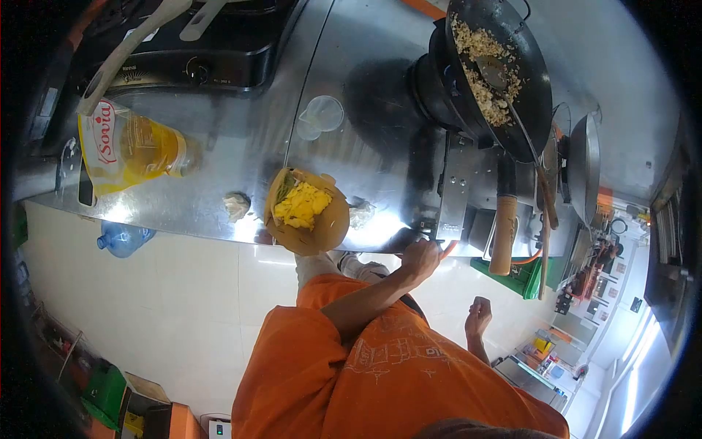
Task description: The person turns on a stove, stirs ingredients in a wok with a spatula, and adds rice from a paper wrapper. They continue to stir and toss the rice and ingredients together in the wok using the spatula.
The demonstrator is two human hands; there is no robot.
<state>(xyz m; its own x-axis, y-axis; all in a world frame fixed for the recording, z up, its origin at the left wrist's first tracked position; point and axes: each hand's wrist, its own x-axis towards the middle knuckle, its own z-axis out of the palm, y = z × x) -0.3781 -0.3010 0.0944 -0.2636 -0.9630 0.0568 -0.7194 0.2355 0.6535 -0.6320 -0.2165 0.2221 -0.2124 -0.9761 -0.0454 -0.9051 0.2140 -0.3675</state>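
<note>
My left hand (422, 260) reaches across my body to the front of the gas burner (453, 190). Its fingers are closed at the burner knob (426, 227), and the fingertips are partly hidden. Down at my side is my right hand (479, 316), loosely curled, with nothing visible in it. On the burner sits a black wok (537, 80) of fried rice (486, 95), a ladle (523, 121) resting in it. Left of my left hand, at the counter edge, stands an open cardboard food box (333, 223) holding yellow egg pieces (303, 205) and something green.
A Sovia oil pouch (135, 150) lies on the steel counter (241, 146) near a black stove (227, 66). Clear plastic cups (323, 113) stand mid-counter. A wooden wok handle (503, 234) juts past the edge. Below are a blue water jug (124, 238) and a green bin (515, 274).
</note>
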